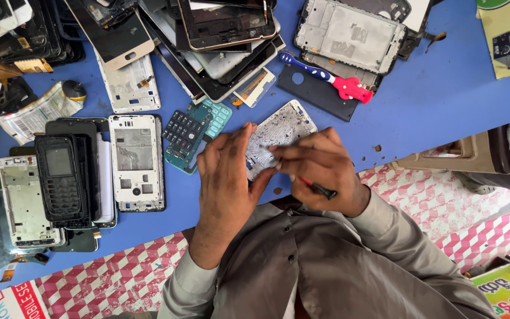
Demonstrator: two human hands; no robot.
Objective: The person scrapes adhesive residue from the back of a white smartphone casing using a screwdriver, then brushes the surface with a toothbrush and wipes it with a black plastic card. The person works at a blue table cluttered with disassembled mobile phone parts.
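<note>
My left hand [226,177] lies flat on the lower end of a white phone frame [284,131] and pins it to the blue table [438,100]. My right hand [320,168] grips a thin tool with a red and black handle [319,188], its tip pointing at the scraped inner face of the frame. Only the upper half of the frame shows beyond my fingers. A dark keypad board [183,132] and a teal keypad board [215,116] lie just left of my left hand.
Stacked phone frames and screens [219,41] crowd the top. White frames [137,159] and a black keypad phone [60,177] lie left. A blue and pink toothbrush [326,77] rests near a metal frame [349,32]. A tan chair [461,153] stands right.
</note>
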